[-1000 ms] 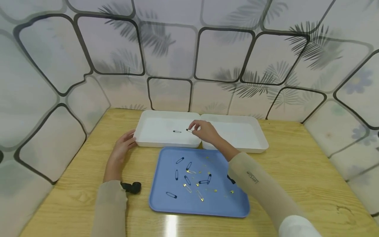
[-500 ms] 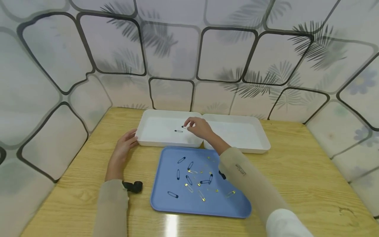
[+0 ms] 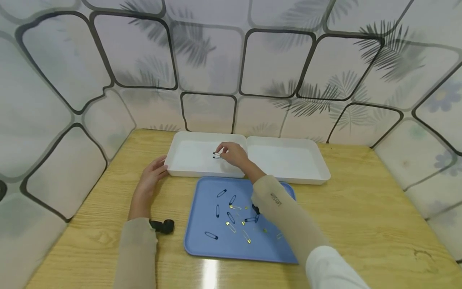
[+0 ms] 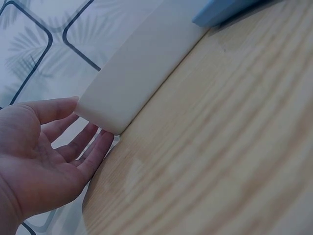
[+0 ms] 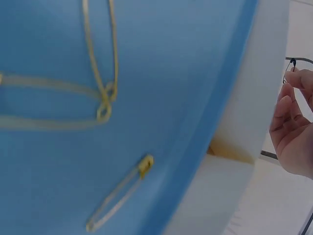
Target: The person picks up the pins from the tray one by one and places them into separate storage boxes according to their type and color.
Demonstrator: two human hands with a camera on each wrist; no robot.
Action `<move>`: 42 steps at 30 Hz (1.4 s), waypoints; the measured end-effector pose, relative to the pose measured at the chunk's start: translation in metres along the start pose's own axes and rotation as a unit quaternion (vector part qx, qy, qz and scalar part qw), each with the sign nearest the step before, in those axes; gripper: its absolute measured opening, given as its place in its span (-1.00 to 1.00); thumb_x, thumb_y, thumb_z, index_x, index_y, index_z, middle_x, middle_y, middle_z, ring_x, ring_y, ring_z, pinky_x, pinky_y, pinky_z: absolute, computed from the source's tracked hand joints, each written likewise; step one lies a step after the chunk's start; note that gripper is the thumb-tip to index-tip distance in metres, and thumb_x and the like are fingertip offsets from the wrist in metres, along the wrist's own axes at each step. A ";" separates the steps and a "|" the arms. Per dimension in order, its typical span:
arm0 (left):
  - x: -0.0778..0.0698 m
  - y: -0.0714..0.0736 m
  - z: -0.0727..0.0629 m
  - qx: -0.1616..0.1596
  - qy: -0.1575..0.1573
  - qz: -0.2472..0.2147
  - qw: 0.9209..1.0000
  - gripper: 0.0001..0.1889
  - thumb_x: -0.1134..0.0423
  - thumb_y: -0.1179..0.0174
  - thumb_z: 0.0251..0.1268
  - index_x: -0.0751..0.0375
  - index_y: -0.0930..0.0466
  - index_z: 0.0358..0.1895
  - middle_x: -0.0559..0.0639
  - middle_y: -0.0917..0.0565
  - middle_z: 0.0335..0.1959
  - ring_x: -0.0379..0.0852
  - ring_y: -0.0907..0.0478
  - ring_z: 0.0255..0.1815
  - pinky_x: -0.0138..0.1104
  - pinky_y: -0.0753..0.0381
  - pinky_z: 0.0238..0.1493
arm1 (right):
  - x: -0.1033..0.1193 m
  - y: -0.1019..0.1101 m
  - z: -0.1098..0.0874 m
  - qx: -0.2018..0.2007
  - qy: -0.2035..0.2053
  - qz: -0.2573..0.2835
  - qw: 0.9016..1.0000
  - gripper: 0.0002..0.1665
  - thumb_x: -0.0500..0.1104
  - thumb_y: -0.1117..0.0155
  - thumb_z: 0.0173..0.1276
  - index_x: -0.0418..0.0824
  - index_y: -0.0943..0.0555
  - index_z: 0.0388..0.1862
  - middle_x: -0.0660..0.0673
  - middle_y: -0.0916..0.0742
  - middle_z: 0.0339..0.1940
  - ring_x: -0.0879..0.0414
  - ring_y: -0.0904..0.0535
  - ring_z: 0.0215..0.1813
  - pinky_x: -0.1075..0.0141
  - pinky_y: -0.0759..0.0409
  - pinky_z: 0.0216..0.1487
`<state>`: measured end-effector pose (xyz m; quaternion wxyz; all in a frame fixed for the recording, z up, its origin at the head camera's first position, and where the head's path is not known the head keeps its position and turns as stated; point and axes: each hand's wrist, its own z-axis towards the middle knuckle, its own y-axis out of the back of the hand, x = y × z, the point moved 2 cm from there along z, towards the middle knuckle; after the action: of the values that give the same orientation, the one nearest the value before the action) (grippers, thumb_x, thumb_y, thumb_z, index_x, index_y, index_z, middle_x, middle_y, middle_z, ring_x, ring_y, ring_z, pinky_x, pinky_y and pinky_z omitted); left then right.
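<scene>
Grip, right hand: narrowed to a pinch on one black-headed safety pin, over left white tray, just beside second pin; sleeved forearm crosses blue tray. Left hand, I note: fingers loosely spread, touching white tray's outer end.

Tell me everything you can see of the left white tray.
The left white tray is a shallow rectangle with rounded corners and low walls, plastic by its look. It lies flat on the wooden table, beside the right white tray and just beyond the blue tray. The left hand touches its left end. One dark-headed safety pin lies inside; the right hand pinches another pin close by.
</scene>
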<state>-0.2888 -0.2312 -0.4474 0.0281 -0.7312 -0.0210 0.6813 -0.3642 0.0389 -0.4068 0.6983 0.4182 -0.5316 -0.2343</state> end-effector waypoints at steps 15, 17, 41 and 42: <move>0.001 0.002 0.002 -0.007 0.005 -0.003 1.000 -0.48 0.40 0.16 0.44 0.32 0.02 0.41 0.29 -0.07 0.38 0.14 -0.13 0.31 -0.21 -0.21 0.26 | 0.004 -0.014 0.010 0.016 -0.035 -0.035 0.999 -0.84 -0.22 -0.22 0.23 -0.02 -0.66 -0.24 0.00 -0.62 -0.33 0.13 -0.45 -0.42 0.38 -0.34 -0.53; 0.001 0.001 0.002 -0.004 0.009 -0.001 1.000 -0.47 0.40 0.17 0.44 0.30 0.03 0.42 0.28 -0.06 0.38 0.14 -0.14 0.31 -0.20 -0.21 0.26 | 0.003 -0.014 0.010 0.018 -0.043 -0.038 0.998 -0.85 -0.23 -0.24 0.22 -0.03 -0.67 -0.25 0.00 -0.63 -0.33 0.13 -0.45 -0.41 0.37 -0.35 -0.52; -0.002 -0.003 0.001 -0.007 0.012 -0.002 1.000 -0.48 0.41 0.16 0.43 0.34 0.00 0.40 0.28 -0.08 0.38 0.12 -0.14 0.31 -0.22 -0.23 0.24 | -0.006 -0.010 0.008 0.021 -0.050 -0.039 0.998 -0.77 -0.27 -0.20 0.22 -0.03 -0.66 -0.19 -0.02 -0.63 -0.30 0.12 -0.46 -0.38 0.37 -0.37 -0.49; -0.002 -0.003 0.000 -0.005 0.011 -0.001 1.000 -0.48 0.41 0.16 0.43 0.34 0.01 0.41 0.29 -0.07 0.38 0.12 -0.13 0.31 -0.21 -0.23 0.25 | -0.006 -0.010 0.007 0.020 -0.050 -0.038 0.998 -0.78 -0.27 -0.20 0.22 -0.03 -0.66 -0.19 -0.02 -0.63 -0.30 0.12 -0.47 -0.38 0.37 -0.37 -0.48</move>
<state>-0.2892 -0.2283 -0.4452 0.0253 -0.7386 -0.0252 0.6732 -0.3718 0.0362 -0.4177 0.6528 0.4403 -0.5539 -0.2706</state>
